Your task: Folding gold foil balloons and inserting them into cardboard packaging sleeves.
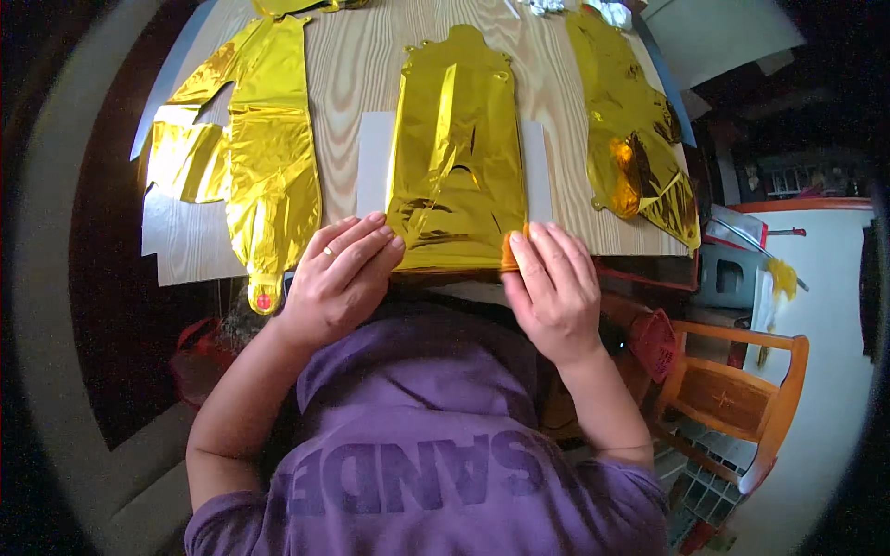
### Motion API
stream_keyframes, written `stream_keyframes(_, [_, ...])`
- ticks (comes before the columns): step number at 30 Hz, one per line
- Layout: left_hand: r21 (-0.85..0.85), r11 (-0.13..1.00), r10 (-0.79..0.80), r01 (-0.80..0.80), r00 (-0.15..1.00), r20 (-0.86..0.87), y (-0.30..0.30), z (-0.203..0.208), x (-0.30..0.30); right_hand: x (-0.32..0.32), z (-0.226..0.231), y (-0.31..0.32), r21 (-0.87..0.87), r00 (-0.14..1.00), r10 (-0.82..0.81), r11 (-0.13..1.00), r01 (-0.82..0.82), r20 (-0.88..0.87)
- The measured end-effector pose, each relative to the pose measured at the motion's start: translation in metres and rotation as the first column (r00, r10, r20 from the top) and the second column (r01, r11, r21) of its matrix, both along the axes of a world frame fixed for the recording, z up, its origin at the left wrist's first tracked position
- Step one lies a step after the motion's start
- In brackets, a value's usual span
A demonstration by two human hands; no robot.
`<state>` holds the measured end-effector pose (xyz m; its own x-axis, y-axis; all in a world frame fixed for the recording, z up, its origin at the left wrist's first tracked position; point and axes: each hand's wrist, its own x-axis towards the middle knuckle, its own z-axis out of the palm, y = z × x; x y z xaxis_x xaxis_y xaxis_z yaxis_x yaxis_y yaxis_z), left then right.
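As the left hand (pixel 341 276) and right hand (pixel 558 292), the latter on an orange piece (pixel 508 253), apparently steady the gold foil balloon (pixel 454 139) at the desk's (pixel 348 65) near edge, I cannot tell either grip's closure.

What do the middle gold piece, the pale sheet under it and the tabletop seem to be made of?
Middle gold piece: probably thin metallised plastic film, mirror-glossy, going by sharp highlights and fine creases.
Pale sheet: card or plastic, I can't tell which; its exposed strips look plain and smooth.
Tabletop: wood or wood-look laminate; streaky grain shows.
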<state>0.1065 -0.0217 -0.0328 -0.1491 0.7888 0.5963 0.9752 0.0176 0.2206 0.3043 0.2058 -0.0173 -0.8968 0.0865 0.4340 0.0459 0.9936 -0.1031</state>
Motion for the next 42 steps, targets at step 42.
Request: stream_keyframes(42, [0.013,1.0,0.005,-0.004,0.999,-0.053,0.002,0.007,-0.001,-0.019,-0.002,0.019,0.189,0.981,0.187,0.966,-0.176,-0.043])
